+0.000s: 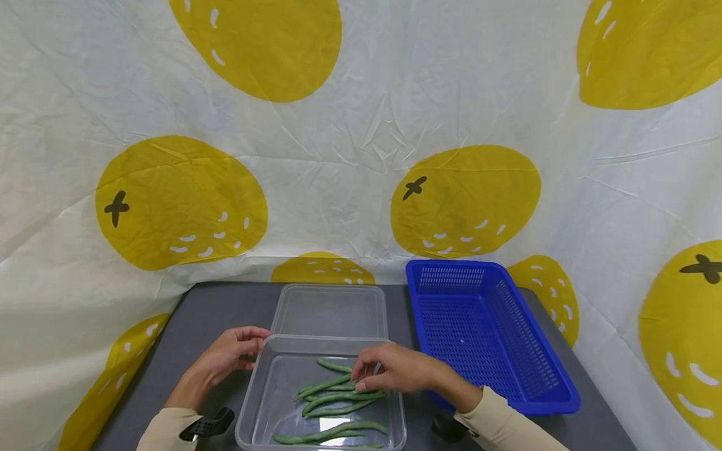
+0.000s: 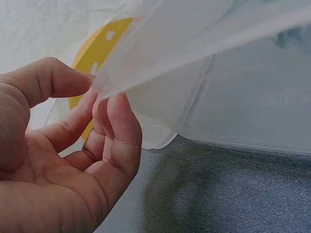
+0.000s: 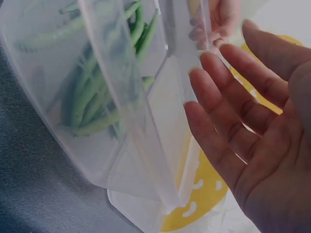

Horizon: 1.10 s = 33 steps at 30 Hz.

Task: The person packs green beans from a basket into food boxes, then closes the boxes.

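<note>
A clear plastic container [image 1: 255, 401] stands at the front of the table with several green beans [image 1: 338, 401] lying in it. At its far left corner, my left hand [image 1: 230, 354] pinches the rim between thumb and fingertips; the left wrist view shows this hand [image 2: 82, 141] close up at that corner. My right hand [image 1: 397, 369] hovers over the right side of the container, above the beans. In the right wrist view its fingers [image 3: 233, 121] are spread and gently bent, with nothing between them.
Behind the container lies a flat clear lid [image 1: 331, 310]. A blue plastic basket [image 1: 457, 326] with slotted walls stands on the right of the dark grey table [image 1: 225, 307]. A white cloth [image 1: 321, 207] printed with yellow fruit hangs along the back and sides.
</note>
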Motion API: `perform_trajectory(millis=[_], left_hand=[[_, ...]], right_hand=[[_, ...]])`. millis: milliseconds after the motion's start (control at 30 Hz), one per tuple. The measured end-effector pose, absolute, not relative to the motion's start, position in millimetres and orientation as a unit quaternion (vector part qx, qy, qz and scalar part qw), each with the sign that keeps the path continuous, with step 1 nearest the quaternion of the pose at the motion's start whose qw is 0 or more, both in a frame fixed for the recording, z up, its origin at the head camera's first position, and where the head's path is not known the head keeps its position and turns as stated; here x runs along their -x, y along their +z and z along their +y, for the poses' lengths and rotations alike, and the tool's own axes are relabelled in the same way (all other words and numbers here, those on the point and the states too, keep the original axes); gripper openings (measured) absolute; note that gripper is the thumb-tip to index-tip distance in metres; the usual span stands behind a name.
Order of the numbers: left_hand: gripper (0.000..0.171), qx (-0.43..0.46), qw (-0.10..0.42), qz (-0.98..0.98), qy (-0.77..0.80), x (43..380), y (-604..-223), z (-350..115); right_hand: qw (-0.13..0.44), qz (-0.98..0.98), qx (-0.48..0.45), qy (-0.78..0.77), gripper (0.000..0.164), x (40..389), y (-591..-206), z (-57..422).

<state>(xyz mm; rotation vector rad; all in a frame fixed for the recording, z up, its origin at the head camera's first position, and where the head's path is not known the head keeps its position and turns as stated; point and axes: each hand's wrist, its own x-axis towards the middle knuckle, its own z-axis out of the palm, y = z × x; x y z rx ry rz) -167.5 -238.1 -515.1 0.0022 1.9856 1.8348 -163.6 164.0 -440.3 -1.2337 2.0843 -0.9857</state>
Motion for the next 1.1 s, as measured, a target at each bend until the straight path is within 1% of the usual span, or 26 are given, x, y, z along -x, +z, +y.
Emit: perform_trajectory(millis=[133,333,433,533,733,867,1100], left_hand=[[0.044,0.0,0.215,0.723,0.657,167,-512,-237],[0.04,0.007,0.21,0.736,0.644,170,-504,-235],[0.038,0.015,0.202,0.745,0.635,173,-498,-234],[0.041,0.022,0.199,0.751,0.63,178,-490,-233],[0.049,0.01,0.207,0.747,0.632,189,-472,-226],[0.057,0.014,0.218,0.738,0.639,199,-468,-220],[0.064,0.03,0.247,0.725,0.642,213,-475,-219]], right_hand=[[0.256,0.787,0.402,-0.391,0.022,169,-434,167],[0.205,0.829,0.313,-0.416,0.028,183,-428,170],[0.177,0.842,0.255,-0.44,0.032,192,-428,169],[0.169,0.845,0.18,-0.474,0.038,201,-430,167],[0.177,0.822,0.051,-0.539,0.049,223,-433,163],[0.192,0.797,0.002,-0.572,0.055,238,-441,160],[0.247,0.746,-0.063,-0.616,0.068,256,-455,158]])
